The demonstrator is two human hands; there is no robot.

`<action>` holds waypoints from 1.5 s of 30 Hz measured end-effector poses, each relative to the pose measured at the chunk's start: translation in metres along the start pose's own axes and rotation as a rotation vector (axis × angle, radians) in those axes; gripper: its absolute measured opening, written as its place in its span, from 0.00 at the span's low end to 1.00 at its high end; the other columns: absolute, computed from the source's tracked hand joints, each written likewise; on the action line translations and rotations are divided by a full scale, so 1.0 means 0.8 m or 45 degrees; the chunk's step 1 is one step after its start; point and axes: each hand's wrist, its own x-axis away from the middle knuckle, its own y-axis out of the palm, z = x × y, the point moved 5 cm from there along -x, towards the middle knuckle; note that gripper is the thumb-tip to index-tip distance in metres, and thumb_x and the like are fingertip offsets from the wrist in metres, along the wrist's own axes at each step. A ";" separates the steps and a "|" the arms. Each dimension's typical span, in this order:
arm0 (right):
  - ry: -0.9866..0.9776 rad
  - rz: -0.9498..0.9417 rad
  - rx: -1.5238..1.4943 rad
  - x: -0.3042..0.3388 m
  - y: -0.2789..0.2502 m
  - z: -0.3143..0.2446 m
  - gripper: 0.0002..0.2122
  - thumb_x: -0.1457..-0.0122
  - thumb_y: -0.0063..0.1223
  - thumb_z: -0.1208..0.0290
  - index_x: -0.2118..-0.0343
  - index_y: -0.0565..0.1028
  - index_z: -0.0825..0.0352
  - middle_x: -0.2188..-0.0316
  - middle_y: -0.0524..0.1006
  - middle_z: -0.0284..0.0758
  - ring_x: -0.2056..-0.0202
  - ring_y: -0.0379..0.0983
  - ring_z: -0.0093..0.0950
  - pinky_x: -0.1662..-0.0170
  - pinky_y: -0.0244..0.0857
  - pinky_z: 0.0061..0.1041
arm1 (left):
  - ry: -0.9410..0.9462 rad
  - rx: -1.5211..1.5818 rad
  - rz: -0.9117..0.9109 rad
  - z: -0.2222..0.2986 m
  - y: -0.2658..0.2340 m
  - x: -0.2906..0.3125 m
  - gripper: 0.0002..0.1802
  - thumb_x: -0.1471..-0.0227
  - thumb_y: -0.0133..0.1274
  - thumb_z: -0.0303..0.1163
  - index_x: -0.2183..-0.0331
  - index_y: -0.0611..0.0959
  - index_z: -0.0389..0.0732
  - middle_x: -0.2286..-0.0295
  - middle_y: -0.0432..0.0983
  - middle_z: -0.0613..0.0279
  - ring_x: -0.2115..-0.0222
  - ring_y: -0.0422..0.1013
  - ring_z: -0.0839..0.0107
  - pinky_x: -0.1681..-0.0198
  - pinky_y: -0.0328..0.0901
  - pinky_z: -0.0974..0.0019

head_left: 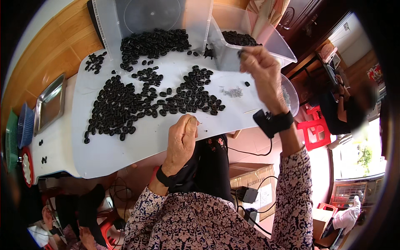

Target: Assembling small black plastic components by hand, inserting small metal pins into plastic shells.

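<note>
My left hand (181, 142) is closed at the table's near edge, thumb pressed against the fingers. A tiny thin bit shows at its fingertips, too small to name. My right hand (263, 75) is raised in front of the right-hand clear bin, its fingers pinched on a small black piece (240, 53), mostly hidden. Left of my hands, many small black oval pieces with holes (114, 104) lie spread over the white table (137, 152). Between them and my right hand is a little heap of thin silvery metal pins (233, 92). One loose black piece (247, 83) lies beside the heap.
A clear bin on its side (166, 16) spills black pieces at the back. The right-hand clear bin (227, 56) holds more. A round clear tub (294, 98) stands at the right edge. At left are a metal tray (50, 102) and baskets (26, 125). Other people sit nearby.
</note>
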 end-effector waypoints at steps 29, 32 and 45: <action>-0.246 -0.921 0.712 -0.038 0.204 0.091 0.04 0.51 0.53 0.76 0.75 0.77 0.70 0.82 0.76 0.40 0.80 0.72 0.34 0.73 0.67 0.29 | 0.190 -0.129 -0.041 0.002 -0.004 -0.003 0.08 0.48 0.46 0.22 0.77 0.69 0.32 0.79 0.67 0.47 0.71 0.66 0.49 0.68 0.62 0.53; -0.081 -0.650 0.732 -0.049 0.167 0.090 0.05 0.50 0.52 0.75 0.74 0.78 0.70 0.83 0.75 0.39 0.81 0.73 0.28 0.73 0.68 0.28 | 0.193 -0.188 -0.056 0.003 -0.004 -0.003 0.08 0.48 0.47 0.22 0.77 0.69 0.31 0.79 0.67 0.47 0.71 0.66 0.49 0.67 0.62 0.53; -0.005 -0.702 0.828 -0.031 0.124 0.089 0.07 0.47 0.47 0.81 0.68 0.77 0.73 0.76 0.78 0.37 0.76 0.75 0.23 0.70 0.70 0.23 | 0.221 -0.220 -0.029 0.002 0.000 -0.003 0.07 0.49 0.48 0.21 0.77 0.70 0.31 0.79 0.67 0.47 0.72 0.66 0.49 0.69 0.62 0.55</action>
